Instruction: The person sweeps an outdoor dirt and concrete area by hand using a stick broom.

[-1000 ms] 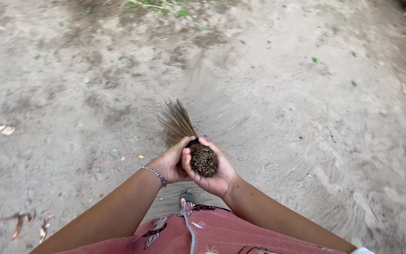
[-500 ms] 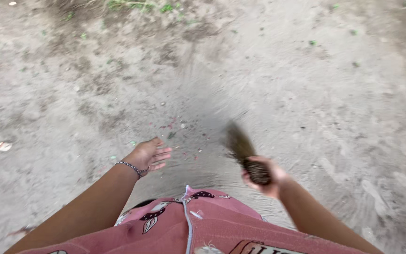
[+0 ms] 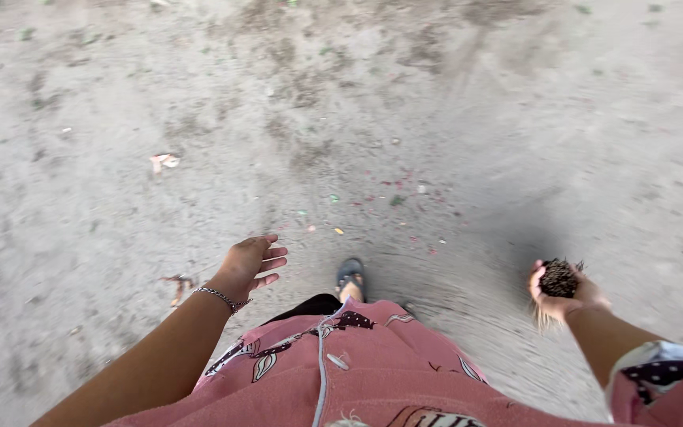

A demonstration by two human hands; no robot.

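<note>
1. So, the right hand has its grip closed around the butt end of a stick broom. You can see the dark bundled end of the sticks poking up out of the fist, off to the person's right side and low by the hip.
2. The bristles are mostly hidden. Only a few thin strands show below the hand, and they're blurry, so I can't tell whether they touch the ground.
3. The left hand is empty, with its grip open. The fingers are spread loosely, palm turned roughly inward, hanging out in front over the dirt and well apart from the broom.
4. There's a thin silver bracelet on the left wrist.
5. The person is wearing a pink patterned top, and one foot in a dark sandal peeks out just past the hem, between the two hands.
6. The ground is bare sandy dirt with faint streak marks in it.
7. A scatter of small coloured bits (reddish, green, yellow) lies ahead of the sandal.
8. A pale dry leaf sits further off to the left, and a brown one lies on the dirt just left of the left wrist.
</note>
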